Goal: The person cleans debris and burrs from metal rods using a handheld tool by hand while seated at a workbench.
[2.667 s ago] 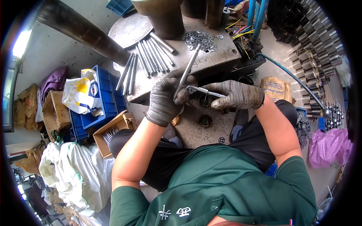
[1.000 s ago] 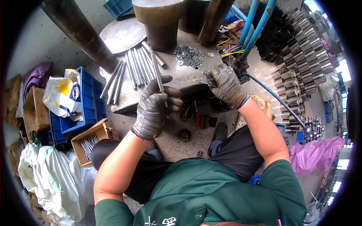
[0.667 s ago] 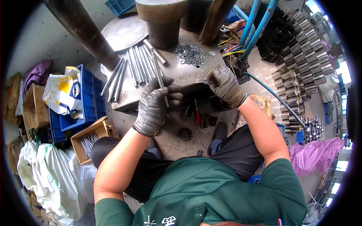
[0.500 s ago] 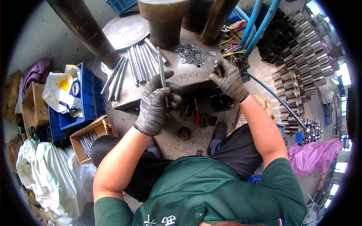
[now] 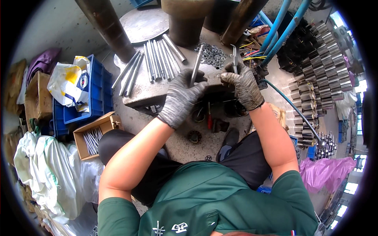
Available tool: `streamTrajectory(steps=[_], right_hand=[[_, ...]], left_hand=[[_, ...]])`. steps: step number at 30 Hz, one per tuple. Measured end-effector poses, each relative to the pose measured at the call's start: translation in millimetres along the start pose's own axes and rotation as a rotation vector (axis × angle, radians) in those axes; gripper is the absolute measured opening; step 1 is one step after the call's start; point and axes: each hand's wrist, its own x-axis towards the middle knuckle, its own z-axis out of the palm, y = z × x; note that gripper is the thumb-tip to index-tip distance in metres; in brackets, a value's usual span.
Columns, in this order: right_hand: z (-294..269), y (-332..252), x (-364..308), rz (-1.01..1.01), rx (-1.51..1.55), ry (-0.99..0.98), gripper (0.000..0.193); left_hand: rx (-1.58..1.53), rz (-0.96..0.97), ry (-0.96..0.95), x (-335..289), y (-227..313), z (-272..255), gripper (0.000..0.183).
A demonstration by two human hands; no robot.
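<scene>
My left hand, in a grey knit glove, is closed round a slim metal rod that tilts up to the right. My right hand, gloved alike, grips pliers with a thin bent tip pointing away from me; its fingertips are pinched, and whether a small ring sits in them I cannot make out. Just beyond the hands, a heap of small metal retaining rings lies on the worn metal bench. Several more metal rods lie in a row left of the heap.
Heavy posts rise at the bench's back. To the left stand blue crates and a cardboard box of thin metal pieces. Shiny metal cylinders are stacked at right. A red-handled tool sits below the bench edge.
My left hand has moved up and right with the rod, closer to my right hand. The pliers' bent tip now shows above my right hand. The whole view has shifted slightly.
</scene>
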Motion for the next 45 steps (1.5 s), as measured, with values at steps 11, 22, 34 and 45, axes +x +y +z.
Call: streamTrajectory(steps=[11, 22, 34, 45], right_hand=[[26, -9, -19, 0.094, 0.073, -0.043, 0.020], [31, 4, -27, 0.096, 0.130, -0.021, 0.046], [16, 32, 14, -0.676, -1.007, 0.239, 0.015], [-40, -1, 21, 0.054, 0.111, 0.057, 0.050]], left_hand=[[0.231, 0.025, -0.042, 6, 1, 9, 0.020], [0.310, 0.027, -0.034, 0, -2, 10, 0.012], [-0.316, -0.147, 0.032, 2, 16, -5, 0.013], [-0.455, -0.316, 0.179, -1, 31, -19, 0.011]])
